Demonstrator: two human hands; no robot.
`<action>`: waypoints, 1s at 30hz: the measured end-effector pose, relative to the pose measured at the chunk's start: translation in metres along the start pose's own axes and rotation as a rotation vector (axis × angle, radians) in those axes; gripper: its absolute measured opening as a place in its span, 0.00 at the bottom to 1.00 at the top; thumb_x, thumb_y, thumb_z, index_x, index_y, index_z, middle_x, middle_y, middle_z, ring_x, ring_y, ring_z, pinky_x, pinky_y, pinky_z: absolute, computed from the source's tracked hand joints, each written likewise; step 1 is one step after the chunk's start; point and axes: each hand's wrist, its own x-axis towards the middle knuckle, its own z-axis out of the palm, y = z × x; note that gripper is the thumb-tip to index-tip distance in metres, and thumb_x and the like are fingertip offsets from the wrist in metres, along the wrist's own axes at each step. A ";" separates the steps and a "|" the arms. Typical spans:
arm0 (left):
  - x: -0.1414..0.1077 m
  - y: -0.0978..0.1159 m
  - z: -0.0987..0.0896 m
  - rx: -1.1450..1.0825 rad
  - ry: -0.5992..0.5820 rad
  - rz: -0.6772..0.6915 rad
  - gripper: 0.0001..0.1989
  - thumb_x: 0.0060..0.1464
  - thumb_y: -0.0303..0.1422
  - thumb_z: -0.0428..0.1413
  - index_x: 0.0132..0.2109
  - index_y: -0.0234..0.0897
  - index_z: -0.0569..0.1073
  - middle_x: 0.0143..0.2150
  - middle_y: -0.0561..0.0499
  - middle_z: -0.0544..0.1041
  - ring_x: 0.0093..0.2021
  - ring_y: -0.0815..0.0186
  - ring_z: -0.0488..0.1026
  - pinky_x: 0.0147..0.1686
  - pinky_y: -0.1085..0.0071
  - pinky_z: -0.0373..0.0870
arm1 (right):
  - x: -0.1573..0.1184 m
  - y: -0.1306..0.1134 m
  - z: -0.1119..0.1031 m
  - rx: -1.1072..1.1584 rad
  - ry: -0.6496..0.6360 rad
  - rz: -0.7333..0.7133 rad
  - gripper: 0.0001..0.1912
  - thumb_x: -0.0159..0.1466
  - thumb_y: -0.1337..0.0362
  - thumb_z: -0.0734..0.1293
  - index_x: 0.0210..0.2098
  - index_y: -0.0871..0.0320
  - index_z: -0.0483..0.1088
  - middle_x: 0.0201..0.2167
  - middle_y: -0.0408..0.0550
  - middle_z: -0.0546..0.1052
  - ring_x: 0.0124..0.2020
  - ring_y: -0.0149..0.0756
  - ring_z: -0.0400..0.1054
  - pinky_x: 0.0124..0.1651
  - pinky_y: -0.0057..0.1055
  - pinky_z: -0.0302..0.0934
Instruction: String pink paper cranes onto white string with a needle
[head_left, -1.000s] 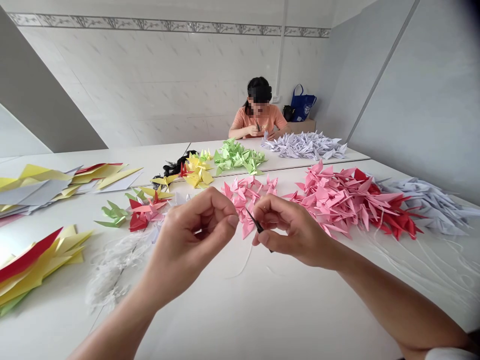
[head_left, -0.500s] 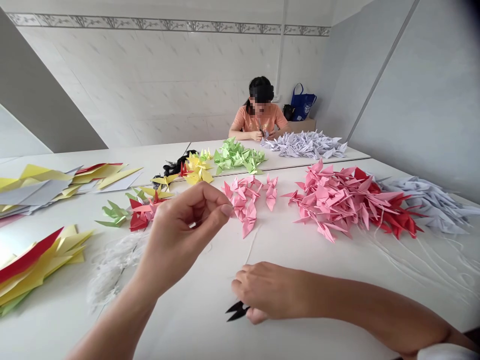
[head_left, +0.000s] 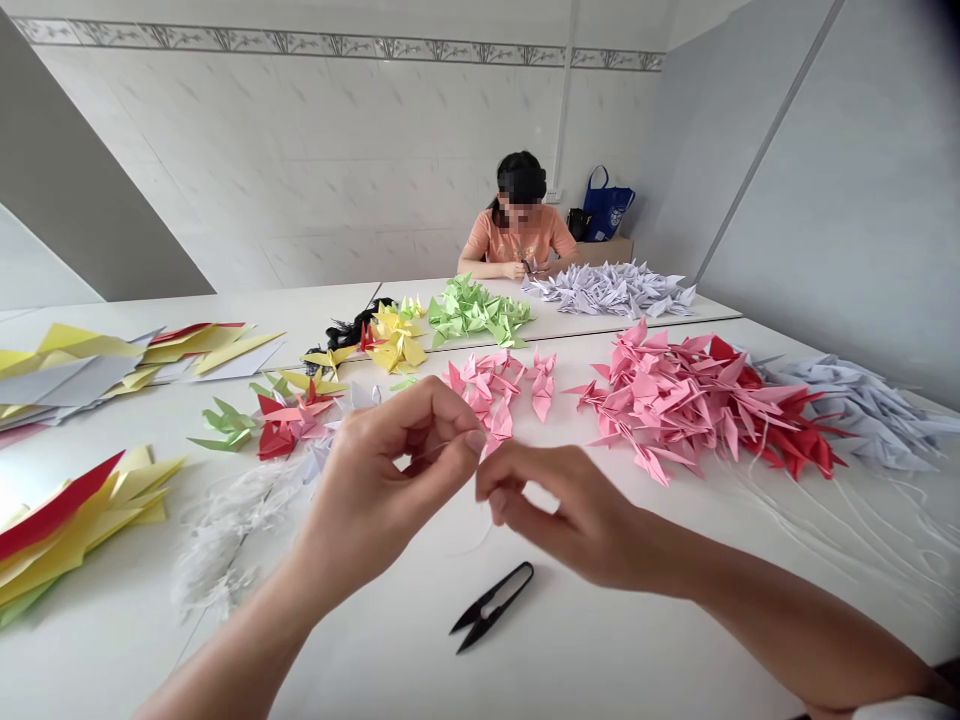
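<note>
My left hand [head_left: 409, 475] is raised over the table with thumb and forefinger pinched on a thin white thread. My right hand [head_left: 562, 505] has come up close beside it, its fingers pinched on the same thread, as far as I can see. A loose thread end [head_left: 480, 538] hangs below the fingertips. Black thread snips [head_left: 491, 607] lie on the table under my hands, blades toward the lower left. Just behind my hands is a small group of pink paper cranes [head_left: 491, 385].
A large heap of pink cranes [head_left: 675, 395] lies right, beside red [head_left: 806, 440] and pale ones. White threads [head_left: 817, 510] trail from it. Left are a white thread bundle [head_left: 225, 520] and coloured paper stacks [head_left: 82, 520]. A person [head_left: 517, 235] sits opposite.
My right hand has let go of the snips, leaving them on the table, and has risen to meet my left hand at the thread. My left hand has shifted slightly right and down.
</note>
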 end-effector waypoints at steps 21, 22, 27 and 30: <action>-0.005 -0.002 0.010 -0.304 -0.163 -0.016 0.08 0.62 0.22 0.54 0.35 0.37 0.71 0.27 0.58 0.76 0.24 0.75 0.77 0.23 0.81 0.74 | -0.003 -0.009 -0.002 0.298 0.334 -0.035 0.04 0.67 0.71 0.71 0.37 0.57 0.73 0.33 0.41 0.77 0.33 0.28 0.75 0.37 0.24 0.70; -0.005 -0.002 0.010 -0.307 -0.161 -0.014 0.08 0.62 0.22 0.54 0.35 0.37 0.71 0.27 0.58 0.76 0.24 0.75 0.77 0.23 0.81 0.74 | -0.003 -0.010 -0.002 0.298 0.336 -0.040 0.04 0.67 0.72 0.71 0.37 0.57 0.73 0.33 0.41 0.77 0.33 0.27 0.75 0.37 0.23 0.70; -0.004 -0.002 0.011 -0.308 -0.161 -0.013 0.08 0.63 0.23 0.55 0.35 0.37 0.71 0.27 0.60 0.76 0.25 0.76 0.77 0.24 0.83 0.74 | -0.002 -0.009 -0.002 0.298 0.329 -0.059 0.08 0.64 0.75 0.73 0.37 0.57 0.73 0.33 0.40 0.78 0.33 0.26 0.75 0.37 0.21 0.70; -0.004 -0.002 0.013 -0.313 -0.165 -0.010 0.08 0.63 0.23 0.55 0.35 0.37 0.71 0.27 0.60 0.77 0.25 0.77 0.77 0.25 0.84 0.74 | -0.002 -0.008 -0.001 0.315 0.323 -0.055 0.10 0.63 0.76 0.73 0.37 0.57 0.74 0.33 0.39 0.78 0.33 0.26 0.75 0.38 0.20 0.70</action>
